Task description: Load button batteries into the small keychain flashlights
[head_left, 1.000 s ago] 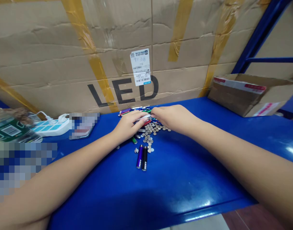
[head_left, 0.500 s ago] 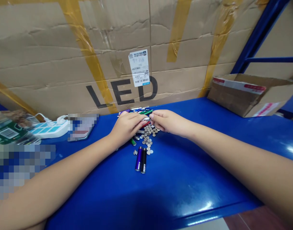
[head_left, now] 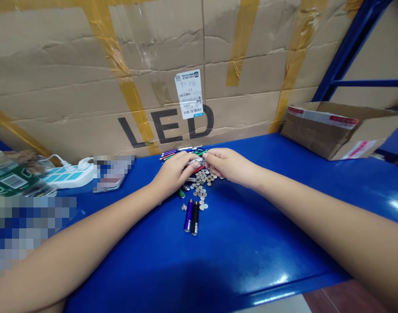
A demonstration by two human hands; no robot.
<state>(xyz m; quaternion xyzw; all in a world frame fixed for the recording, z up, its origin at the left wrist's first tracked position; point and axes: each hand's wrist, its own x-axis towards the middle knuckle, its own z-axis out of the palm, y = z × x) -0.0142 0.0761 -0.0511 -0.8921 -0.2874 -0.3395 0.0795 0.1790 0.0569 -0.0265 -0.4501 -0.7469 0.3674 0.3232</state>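
My left hand (head_left: pixel 171 171) is closed around a small silvery tube (head_left: pixel 196 161) at the middle of the blue table. The fingers of my right hand (head_left: pixel 224 164) are pinched together at the tube's right end; whatever they hold is too small to make out. Below the hands lie scattered silvery button cells (head_left: pixel 203 177). Slim coloured metal tubes (head_left: pixel 169 153) are piled behind the hands and partly hidden by them. Nearer to me, a purple tube (head_left: pixel 188 216) lies beside a black tube (head_left: pixel 195 218), with a small silver cap (head_left: pixel 184 208) near their upper ends.
A big cardboard box (head_left: pixel 251 108) marked LED walls off the table's back. On the right stands an open carton (head_left: pixel 316 128) by a blue metal frame (head_left: pixel 349 52). To the left are a power strip (head_left: pixel 70 176), a phone-like item (head_left: pixel 112 176) and a plastic bottle (head_left: pixel 14 180).
Both hands stay in nearly the same place. The fingers have shifted slightly around the silvery tube, and the view has moved a little.
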